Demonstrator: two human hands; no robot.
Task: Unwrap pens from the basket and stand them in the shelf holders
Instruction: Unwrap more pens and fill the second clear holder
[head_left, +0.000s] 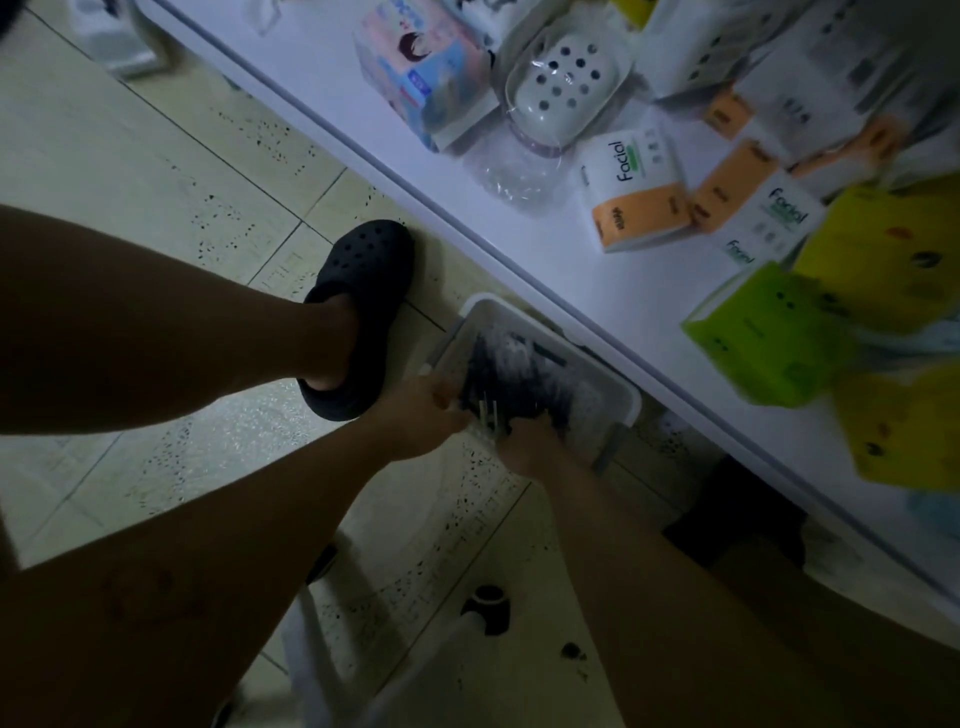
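Both hands reach into the floor basket (623, 402) of dark pens (498, 358) beside the shelf (363, 171). The left hand (421, 415) pinches a pale wrapped pack (488, 413), long axis running away from the person; the right hand (524, 447), just beside it, hides its grip.

Floor (156, 171) dim, shadowed; shelf (519, 244) brighter, upper right; motion blur on packages; wide-angle bending at edges
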